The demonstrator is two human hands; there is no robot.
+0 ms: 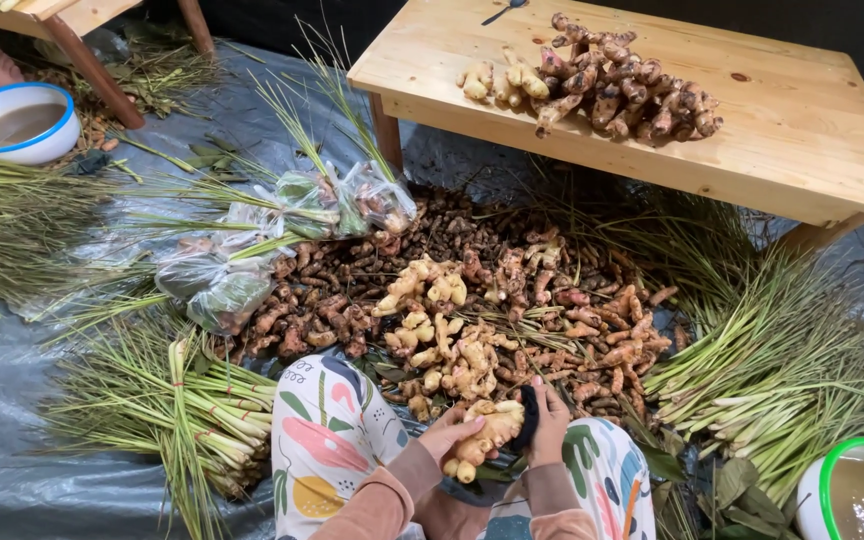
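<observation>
My left hand (449,432) grips a knobbly pale-yellow ginger root (487,435) from the left, low in the frame between my knees. My right hand (548,418) presses a small black scrubber (526,415) against the root's right end. Just beyond my hands lies a big heap of brown and yellow ginger roots (472,295) on grey plastic sheeting (12,420). My knees wear flower-patterned trousers (327,440).
A low wooden table (812,130) at the back holds a pile of ginger (602,85). Lemongrass bundles lie left (192,400) and right (772,360). Clear plastic bags (252,250) sit left of the heap. A blue-rimmed bowl (17,122) and a green-rimmed bowl (857,490) hold murky water.
</observation>
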